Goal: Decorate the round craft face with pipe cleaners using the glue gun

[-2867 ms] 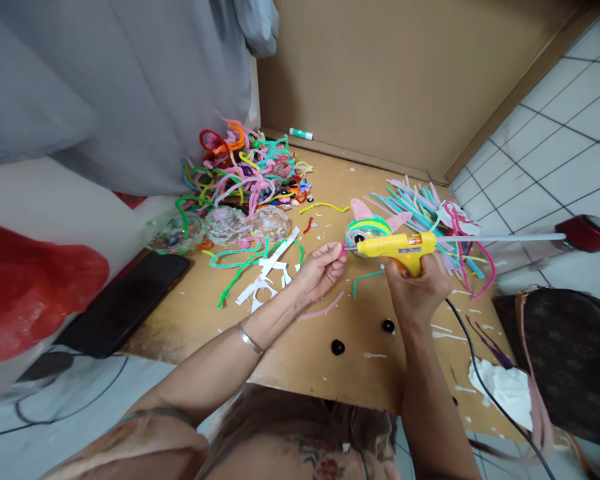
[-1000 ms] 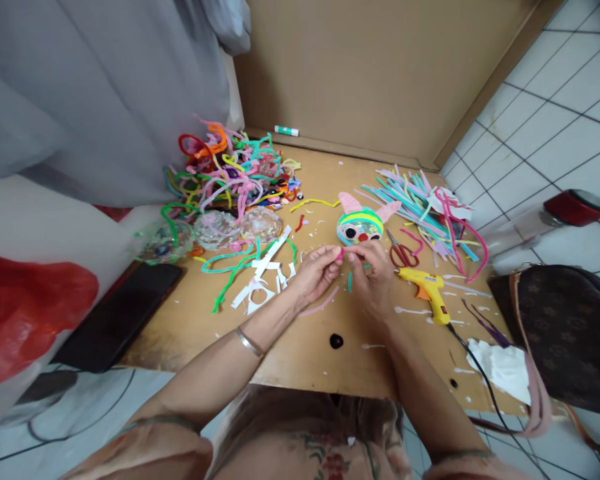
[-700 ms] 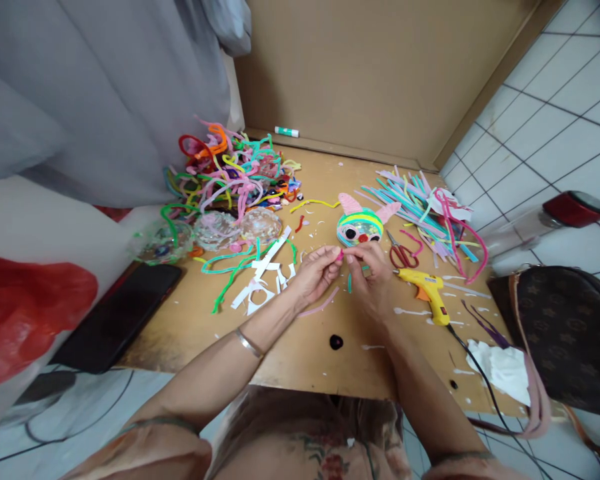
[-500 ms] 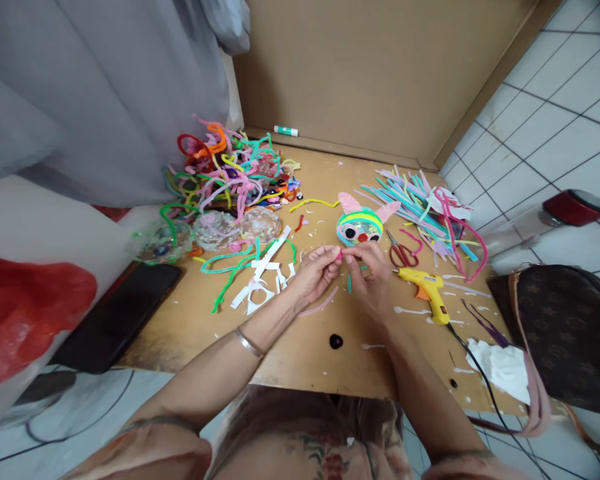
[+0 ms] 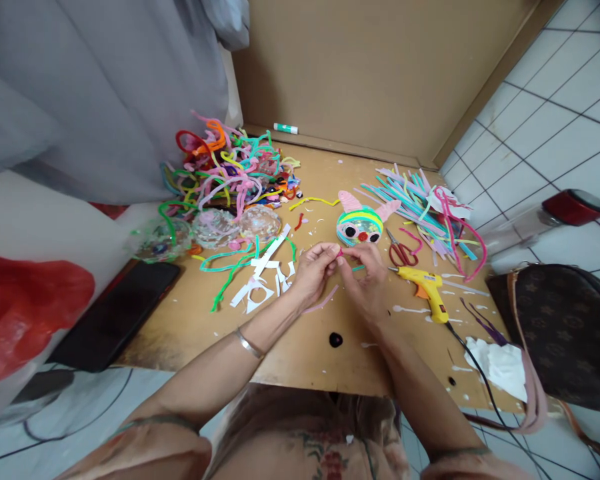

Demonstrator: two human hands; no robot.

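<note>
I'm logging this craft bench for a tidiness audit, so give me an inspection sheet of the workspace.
Surface: brown board table, flecked with white glue drips and paper scraps.
Job's things: small pink piece pinched between both hands; striped face craft just behind them.
Clutter: tangled pipe cleaner heap, straight pipe cleaner bundle, red scissors, white paper offcuts, glue stick, clear domes.
Grippers: left hand and right hand, both closed on the piece.
Cables: yellow glue gun lying down, black cord trailing off the edge.
Surroundings: phone, brown bag, tiled floor, grey cloth.
</note>
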